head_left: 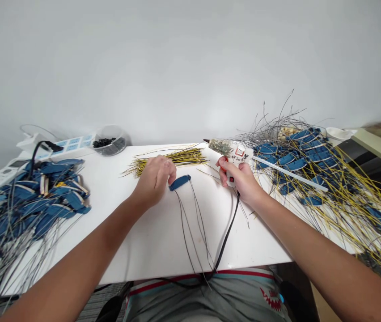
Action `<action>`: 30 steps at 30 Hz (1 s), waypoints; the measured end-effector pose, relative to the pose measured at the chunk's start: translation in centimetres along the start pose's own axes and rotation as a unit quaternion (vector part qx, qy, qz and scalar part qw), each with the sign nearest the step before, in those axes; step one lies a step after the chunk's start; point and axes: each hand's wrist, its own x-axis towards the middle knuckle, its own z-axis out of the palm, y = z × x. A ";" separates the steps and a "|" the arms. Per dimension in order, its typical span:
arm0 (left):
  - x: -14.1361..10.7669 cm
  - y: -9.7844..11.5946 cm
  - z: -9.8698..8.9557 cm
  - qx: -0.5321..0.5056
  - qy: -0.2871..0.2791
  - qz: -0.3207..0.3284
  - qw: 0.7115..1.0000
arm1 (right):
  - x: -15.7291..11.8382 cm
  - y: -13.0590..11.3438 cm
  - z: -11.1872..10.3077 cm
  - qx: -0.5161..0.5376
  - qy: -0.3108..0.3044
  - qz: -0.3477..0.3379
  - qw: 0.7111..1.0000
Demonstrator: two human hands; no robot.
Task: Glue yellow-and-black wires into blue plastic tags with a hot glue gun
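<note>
My right hand [239,176] is wrapped round the handle of a white glue gun [238,154], its dark nozzle pointing left and a long translucent glue stick [291,172] coming out of its back. My left hand [158,176] has its fingers curled in, with the fingertips at the left end of a small curved blue piece [180,182]; a firm hold on it cannot be made out. Thin dark wires [190,223] run from the blue piece toward the table's front edge. Behind my left hand lies a bundle of yellow and black wires [184,156].
Blue pieces with dark wires [56,192] are heaped at the left. More blue pieces with yellow wires [298,156] lie at the right. A clear round container [120,145] of black parts and a power strip [73,145] stand at the back left. A black cord [228,230] crosses the front.
</note>
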 end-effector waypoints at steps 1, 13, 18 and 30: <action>0.0 -0.1 0.0 0.014 0.009 0.001 1.000 | 0.0 0.0 0.0 -0.001 -0.001 -0.001 1.000; -0.6 2.2 -0.1 0.064 0.106 0.077 0.989 | -0.5 -0.2 0.1 0.001 0.003 0.017 1.000; -0.9 2.8 -0.6 0.060 0.167 0.081 0.981 | -0.6 0.0 0.0 -0.025 0.000 0.006 1.000; -0.3 2.5 -0.5 0.056 0.215 0.229 0.948 | -0.9 -0.1 0.4 -0.031 -0.009 0.013 0.999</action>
